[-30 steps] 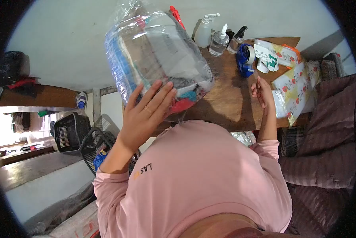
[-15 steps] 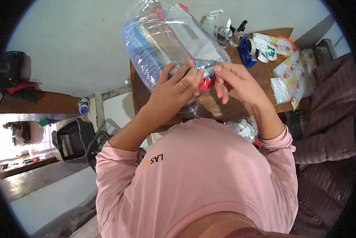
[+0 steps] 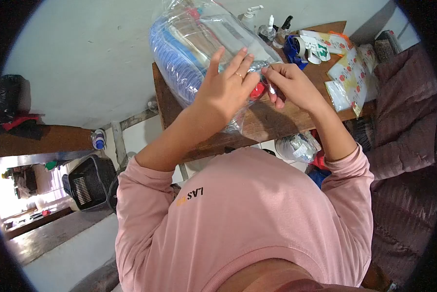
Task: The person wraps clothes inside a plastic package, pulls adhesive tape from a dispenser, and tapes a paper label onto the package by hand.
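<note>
A large clear plastic bag (image 3: 179, 63), stuffed with folded blue, white and beige cloth, lies on the wooden table (image 3: 262, 124). My left hand (image 3: 228, 85), a ring on one finger, rests on the bag's near side with its fingers spread. At the bag's right corner, my right hand (image 3: 294, 85) has its thumb and forefinger pinched together on what looks like the plastic edge. Between the two hands a red bit (image 3: 257, 91) shows through the plastic. The exact spot under my right fingertips is partly hidden.
Behind the bag stand several pump and spray bottles (image 3: 267, 31). Right of them sit a blue tape dispenser (image 3: 294, 51) and floral-patterned packets (image 3: 349, 82). A black plastic basket (image 3: 92, 182) is at lower left, and a plastic-wrapped bundle (image 3: 301, 146) lies below the table edge.
My left hand has opened, its fingers spreading out over the bag from a curled grip near the corner. My right hand keeps its pinch at the bag's corner. The view has shifted slightly.
</note>
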